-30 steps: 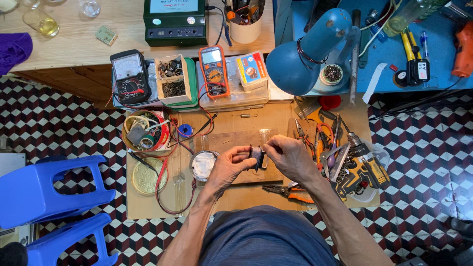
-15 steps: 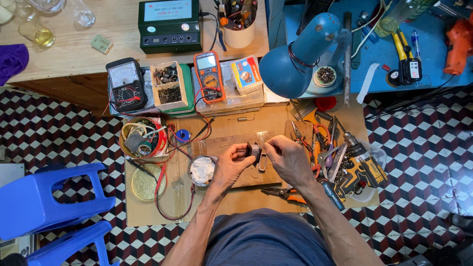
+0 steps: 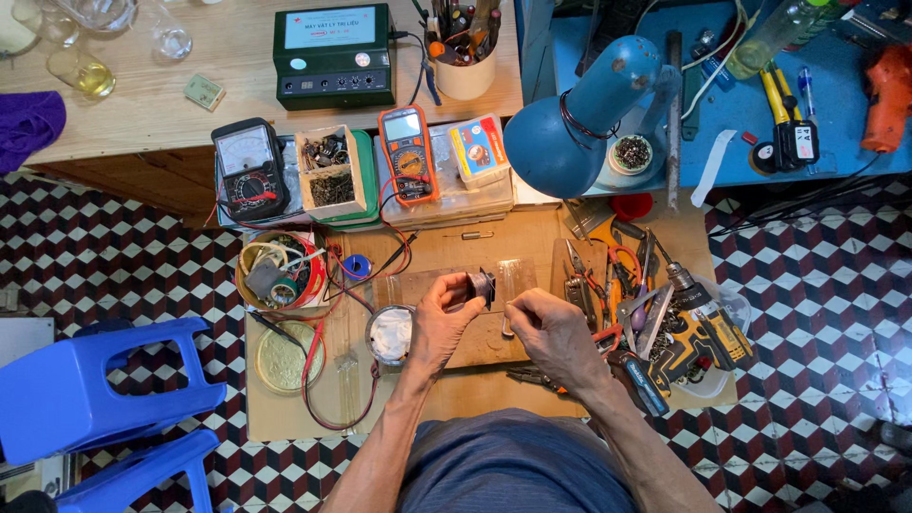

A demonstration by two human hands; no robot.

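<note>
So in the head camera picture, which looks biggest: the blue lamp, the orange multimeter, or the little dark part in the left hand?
1. Blue lamp
2. Orange multimeter
3. Small dark part, pinched by the left hand

The lamp stands nearer the camera, so it looks extra big.

The floor at the right of the frame is tiled in a cube pattern of dark red, black and white. 2 bright blue plastic stools stand at lower left. The lamp at upper centre is teal blue, the multimeter left of it orange, the bench meter at top dark green. A purple cloth lies at upper left. The drill at right is yellow and black. The small part at centre is dark.
</note>
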